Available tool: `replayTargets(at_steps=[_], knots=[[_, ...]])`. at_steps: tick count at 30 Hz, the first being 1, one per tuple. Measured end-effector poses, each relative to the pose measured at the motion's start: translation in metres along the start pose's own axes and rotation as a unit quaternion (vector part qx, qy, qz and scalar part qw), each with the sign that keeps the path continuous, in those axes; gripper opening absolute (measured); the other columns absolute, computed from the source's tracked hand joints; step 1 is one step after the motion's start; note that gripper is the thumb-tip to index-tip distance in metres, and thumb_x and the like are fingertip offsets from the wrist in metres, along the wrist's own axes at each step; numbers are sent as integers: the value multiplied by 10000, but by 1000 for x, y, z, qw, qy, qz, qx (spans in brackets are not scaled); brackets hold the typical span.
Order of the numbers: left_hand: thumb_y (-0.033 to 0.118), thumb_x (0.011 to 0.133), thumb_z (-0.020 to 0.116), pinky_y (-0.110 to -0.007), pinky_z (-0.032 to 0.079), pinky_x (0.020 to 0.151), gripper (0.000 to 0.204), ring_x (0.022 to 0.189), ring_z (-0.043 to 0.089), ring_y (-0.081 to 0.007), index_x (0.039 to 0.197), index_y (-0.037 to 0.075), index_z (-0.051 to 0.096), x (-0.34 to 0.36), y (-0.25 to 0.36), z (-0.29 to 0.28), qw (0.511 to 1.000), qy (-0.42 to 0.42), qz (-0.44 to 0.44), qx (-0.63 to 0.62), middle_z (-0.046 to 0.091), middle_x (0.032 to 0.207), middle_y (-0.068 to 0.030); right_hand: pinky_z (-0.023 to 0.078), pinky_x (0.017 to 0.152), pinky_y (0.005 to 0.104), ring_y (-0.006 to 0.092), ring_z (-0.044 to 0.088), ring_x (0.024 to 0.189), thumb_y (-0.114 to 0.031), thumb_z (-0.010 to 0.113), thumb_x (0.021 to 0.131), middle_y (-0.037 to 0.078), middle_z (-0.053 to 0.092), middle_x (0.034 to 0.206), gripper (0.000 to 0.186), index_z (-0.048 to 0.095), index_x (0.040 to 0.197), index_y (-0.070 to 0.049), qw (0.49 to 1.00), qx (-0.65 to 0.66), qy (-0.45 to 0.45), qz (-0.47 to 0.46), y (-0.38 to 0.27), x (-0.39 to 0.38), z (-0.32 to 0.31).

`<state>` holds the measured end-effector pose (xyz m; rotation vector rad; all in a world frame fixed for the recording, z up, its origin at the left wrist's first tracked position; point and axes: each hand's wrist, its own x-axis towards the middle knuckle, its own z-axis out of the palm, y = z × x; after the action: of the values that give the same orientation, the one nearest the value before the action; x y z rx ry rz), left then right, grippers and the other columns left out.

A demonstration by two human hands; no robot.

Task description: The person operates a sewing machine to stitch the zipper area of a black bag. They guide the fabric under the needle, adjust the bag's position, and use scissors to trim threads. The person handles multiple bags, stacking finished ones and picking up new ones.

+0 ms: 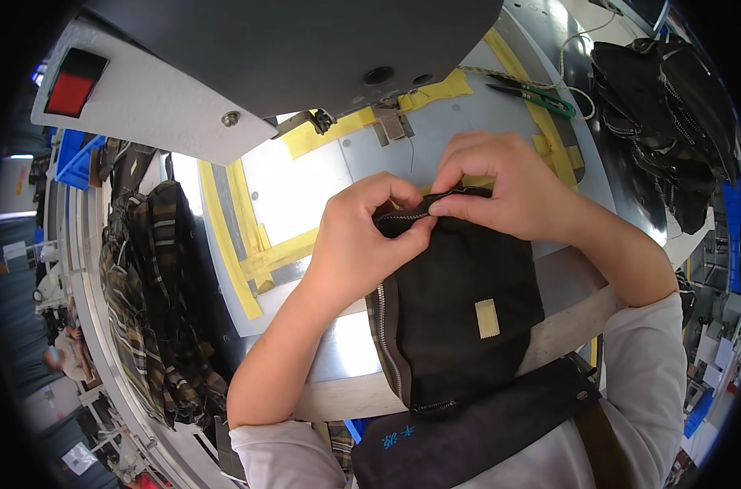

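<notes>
A dark olive-black fabric piece (456,301) with metal zippers and a pale yellow label patch (487,319) hangs over the front edge of the work surface. My left hand (366,236) has its fingers closed on the piece's upper zippered edge (401,217). Close to its right, my right hand (493,183) pinches that same edge between thumb and index finger. Just beyond my hands is the sewing machine (289,49), with its small metal plate (392,125) and a loose thread below it.
Plaid garments (146,301) lie left, near a blue bin (73,163). Dark zippered pieces (664,122) pile at right. Green-handled thread snips (550,103) rest by a cord. Yellow tape (228,212) borders the metal work surface (305,196). A co-worker (75,354) appears at far left.
</notes>
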<state>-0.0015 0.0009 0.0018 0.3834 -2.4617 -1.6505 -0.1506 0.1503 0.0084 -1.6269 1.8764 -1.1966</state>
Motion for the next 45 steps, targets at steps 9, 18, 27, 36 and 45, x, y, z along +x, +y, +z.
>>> replayTargets(at_steps=[9,18,27,36,45], knots=[[39,751,750,-214,465,712,178,761,538,-41,833,11,594,1,-1,-7,999,-45,-11,-15,602,778,15,485,665,356,288,630,748,-163,721,779,116,657,797,181,663,841,-3,1000,26,-14,-1,1,1,0],[25,771,743,-213,469,727,150,774,556,-48,837,6,610,2,-2,-7,996,-51,-32,-62,612,794,12,481,677,363,293,623,758,-178,719,781,116,654,790,186,668,840,-9,1000,-1,7,-29,4,-1,3],[45,745,741,-255,485,664,146,710,609,-114,836,9,632,-1,-2,-4,1000,6,13,-13,636,754,-44,471,732,380,281,604,743,-166,725,767,98,641,769,162,663,825,-28,1000,4,7,-6,0,-1,3],[-24,675,746,-290,499,605,198,693,633,-228,817,57,634,-3,-8,0,978,88,156,111,612,791,-52,402,1004,452,198,578,701,-134,763,707,4,591,786,145,662,807,-105,966,-174,53,-182,0,-5,3],[-52,581,740,-260,473,476,290,664,631,-165,805,96,632,0,-10,-4,908,128,341,207,601,794,-16,407,1009,452,170,581,705,-98,771,664,-1,574,805,203,661,835,-97,950,-207,81,-218,-1,-8,3]])
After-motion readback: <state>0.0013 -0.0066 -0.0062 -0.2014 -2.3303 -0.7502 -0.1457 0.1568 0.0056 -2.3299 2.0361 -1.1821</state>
